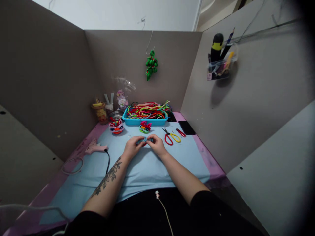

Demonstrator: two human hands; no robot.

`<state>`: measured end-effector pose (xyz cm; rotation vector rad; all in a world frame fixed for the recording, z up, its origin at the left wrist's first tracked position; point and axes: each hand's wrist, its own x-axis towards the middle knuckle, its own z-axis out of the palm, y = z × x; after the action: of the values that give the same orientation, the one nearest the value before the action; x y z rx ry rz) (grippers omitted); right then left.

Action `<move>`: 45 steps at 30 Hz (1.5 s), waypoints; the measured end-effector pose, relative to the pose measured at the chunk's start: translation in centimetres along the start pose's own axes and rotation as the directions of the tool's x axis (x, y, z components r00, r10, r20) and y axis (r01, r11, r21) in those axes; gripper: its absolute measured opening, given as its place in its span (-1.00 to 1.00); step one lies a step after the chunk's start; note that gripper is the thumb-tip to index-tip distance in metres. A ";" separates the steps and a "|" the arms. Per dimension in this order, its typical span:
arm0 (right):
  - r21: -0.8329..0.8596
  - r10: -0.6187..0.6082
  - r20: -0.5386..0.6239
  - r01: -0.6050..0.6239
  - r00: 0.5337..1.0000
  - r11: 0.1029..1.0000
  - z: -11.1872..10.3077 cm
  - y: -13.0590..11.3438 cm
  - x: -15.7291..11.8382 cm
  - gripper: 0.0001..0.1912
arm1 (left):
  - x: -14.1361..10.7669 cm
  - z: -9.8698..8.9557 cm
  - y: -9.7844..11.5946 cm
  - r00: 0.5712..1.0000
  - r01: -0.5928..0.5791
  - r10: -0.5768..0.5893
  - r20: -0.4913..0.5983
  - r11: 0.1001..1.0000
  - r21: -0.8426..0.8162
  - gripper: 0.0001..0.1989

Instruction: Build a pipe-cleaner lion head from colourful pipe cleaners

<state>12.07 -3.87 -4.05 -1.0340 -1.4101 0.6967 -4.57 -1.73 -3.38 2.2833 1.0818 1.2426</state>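
Over the middle of the blue cloth, my left hand [133, 146] and my right hand [156, 144] meet at a small light-blue fuzzy piece [145, 140], likely pipe cleaner. Both hands have their fingers closed on it, one at each side. A bit of red shows beneath the piece; the fingers hide most of its shape. Just beyond my hands sits a small multicoloured animal head [145, 127] made of fuzzy stems. A larger pink and orange one [116, 127] stands to its left.
Behind lies a blue tray [145, 122] heaped with coloured pipe cleaners [150, 110]. Red-and-yellow-handled pliers [172, 136], a red cutter [181, 132] and a black phone [187, 127] lie right. A pink glue gun [95, 147] with a black cord is left. Grey panels enclose the table.
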 end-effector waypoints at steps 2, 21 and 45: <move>0.008 -0.017 0.012 0.017 1.000 1.000 0.0 0.1 0.0 -0.89 | 0.0 0.0 -0.1 1.000 -0.016 0.016 0.021 1.000 0.007 -0.75; 0.038 -0.015 0.037 0.013 0.999 0.999 -0.1 0.3 0.0 -0.78 | 0.3 -0.3 -0.2 0.983 -0.185 0.179 0.045 0.950 0.252 -0.81; 0.244 0.057 0.052 -0.068 0.997 0.967 -0.7 0.9 0.3 -0.67 | 0.4 -0.6 -0.5 0.983 -0.177 0.183 0.008 0.939 0.293 -0.84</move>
<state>12.96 -3.32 -4.57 -0.8750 -1.2955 0.9216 -5.15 -1.12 -3.10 2.6503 1.1523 1.2428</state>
